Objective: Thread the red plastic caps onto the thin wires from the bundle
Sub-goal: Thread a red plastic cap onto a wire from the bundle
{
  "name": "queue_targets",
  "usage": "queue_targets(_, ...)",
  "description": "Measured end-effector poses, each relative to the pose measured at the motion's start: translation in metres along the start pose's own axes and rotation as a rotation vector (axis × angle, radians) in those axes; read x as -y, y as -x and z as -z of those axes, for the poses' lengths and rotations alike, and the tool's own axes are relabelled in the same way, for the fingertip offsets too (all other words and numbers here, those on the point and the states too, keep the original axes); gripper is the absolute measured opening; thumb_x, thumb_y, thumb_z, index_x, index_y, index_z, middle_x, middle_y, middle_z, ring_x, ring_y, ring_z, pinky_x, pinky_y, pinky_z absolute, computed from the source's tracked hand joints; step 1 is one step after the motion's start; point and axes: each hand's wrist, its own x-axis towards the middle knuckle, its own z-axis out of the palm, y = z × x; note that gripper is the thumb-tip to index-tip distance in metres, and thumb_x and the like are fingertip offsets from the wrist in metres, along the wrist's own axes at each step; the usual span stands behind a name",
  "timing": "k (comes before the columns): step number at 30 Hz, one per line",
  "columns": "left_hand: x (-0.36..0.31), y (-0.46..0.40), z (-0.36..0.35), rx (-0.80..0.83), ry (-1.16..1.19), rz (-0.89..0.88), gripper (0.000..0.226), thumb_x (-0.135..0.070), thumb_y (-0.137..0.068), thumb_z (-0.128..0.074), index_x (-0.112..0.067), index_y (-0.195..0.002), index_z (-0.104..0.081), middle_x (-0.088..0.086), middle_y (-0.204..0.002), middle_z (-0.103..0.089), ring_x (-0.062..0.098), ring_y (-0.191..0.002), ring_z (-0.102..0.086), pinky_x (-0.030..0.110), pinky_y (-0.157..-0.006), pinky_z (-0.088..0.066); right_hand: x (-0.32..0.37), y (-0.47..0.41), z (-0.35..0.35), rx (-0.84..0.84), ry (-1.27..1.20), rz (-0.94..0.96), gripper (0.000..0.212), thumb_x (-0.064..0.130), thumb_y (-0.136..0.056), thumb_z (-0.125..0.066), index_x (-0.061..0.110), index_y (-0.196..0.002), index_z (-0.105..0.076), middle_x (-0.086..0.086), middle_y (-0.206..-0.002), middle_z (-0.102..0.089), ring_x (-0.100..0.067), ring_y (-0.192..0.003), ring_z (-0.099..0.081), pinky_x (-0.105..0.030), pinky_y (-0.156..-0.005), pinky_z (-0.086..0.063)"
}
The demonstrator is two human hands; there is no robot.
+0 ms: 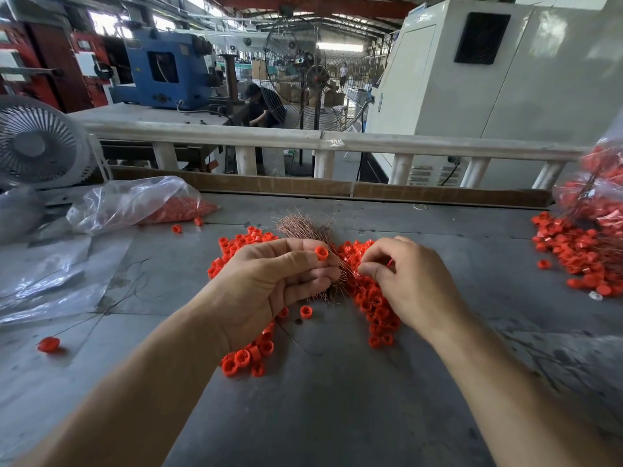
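left hand point(269, 284) pinches red cap point(321, 253) by rim | right hand point(409, 281) pinching at wire bundle point(308, 230) beside cap | cap light, slick; wire thin, bendy

We count 2 hands in view: the left hand point(269, 284) and the right hand point(408, 281). We count 1 red cap point(321, 253) pinched in the left fingers. Loose caps on the table point(320, 399) are too many to count; we log 2 main heaps, the centre heap point(374, 298) and the right heap point(580, 254). We count 1 wire bundle point(305, 227), strands uncountable. We count 2 plastic bags holding caps: 1 at left point(135, 200), 1 at right point(603, 183). We count 2 fans: 1 small fan point(37, 143), 1 pedestal fan point(303, 75).
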Motion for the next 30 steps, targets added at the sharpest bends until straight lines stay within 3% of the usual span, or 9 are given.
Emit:
queue_targets(2,0.000,0.000,-0.001,-0.002,-0.004,0.003,0.018,-0.007,-0.083,-0.071,-0.002,-0.099,-0.078,0.027,-0.113,-0.072,0.028,-0.098,-0.076,0.028,-0.077,-0.062,0.001,0.000,0.001,-0.045,-0.258,-0.066,0.008,0.028,-0.090,-0.077,0.029,-0.083,-0.073,0.014,-0.074,-0.069,-0.003,-0.069,-0.062,-0.030,-0.068,-0.051)
queue_targets(5,0.002,-0.001,-0.003,-0.010,-0.025,0.001,0.024,-0.008,-0.077,-0.074,0.000,-0.100,-0.076,0.026,-0.110,-0.073,0.026,-0.094,-0.076,0.029,-0.077,-0.063,0.012,0.001,0.004,-0.021,-0.695,-0.149,0.010,0.016,-0.093,-0.074,0.024,-0.089,-0.075,0.011,-0.064,-0.065,-0.005,-0.057,-0.055,-0.026,-0.052,-0.044)
queue_targets(8,0.004,-0.001,-0.005,-0.023,-0.030,-0.008,0.025,-0.007,-0.078,-0.070,0.001,-0.102,-0.072,0.024,-0.103,-0.074,0.025,-0.090,-0.076,0.030,-0.078,-0.063,0.026,0.006,0.005,0.045,-0.891,-0.106,0.013,0.010,-0.093,-0.073,0.022,-0.092,-0.075,0.006,-0.065,-0.062,-0.008,-0.056,-0.052,-0.022,-0.042,-0.039)
queue_targets(18,0.003,-0.001,-0.004,-0.060,-0.044,-0.041,0.030,-0.006,-0.078,-0.069,0.005,-0.106,-0.069,0.024,-0.098,-0.071,0.025,-0.088,-0.075,0.030,-0.076,-0.063,0.046,0.015,0.004,-0.008,-0.694,0.040,0.014,0.012,-0.090,-0.077,0.026,-0.090,-0.079,0.020,-0.060,-0.065,0.002,-0.053,-0.059,-0.008,-0.053,-0.043)
queue_targets(24,0.004,-0.001,-0.003,-0.064,-0.029,-0.046,0.023,-0.006,-0.079,-0.070,0.002,-0.100,-0.072,0.024,-0.096,-0.072,0.024,-0.086,-0.075,0.029,-0.076,-0.063,0.050,0.017,0.012,0.010,-0.480,0.125,0.022,0.013,-0.089,-0.078,0.023,-0.108,-0.081,0.013,-0.097,-0.073,-0.002,-0.092,-0.069,-0.008,-0.080,-0.047)
queue_targets(30,0.003,0.000,-0.005,-0.064,-0.048,-0.045,0.031,-0.008,-0.078,-0.070,0.005,-0.107,-0.070,0.025,-0.099,-0.071,0.024,-0.088,-0.075,0.030,-0.080,-0.063,0.048,0.017,0.011,-0.044,-0.406,0.179,0.017,0.017,-0.092,-0.075,0.022,-0.108,-0.081,0.013,-0.096,-0.073,0.000,-0.095,-0.068,-0.010,-0.082,-0.048)
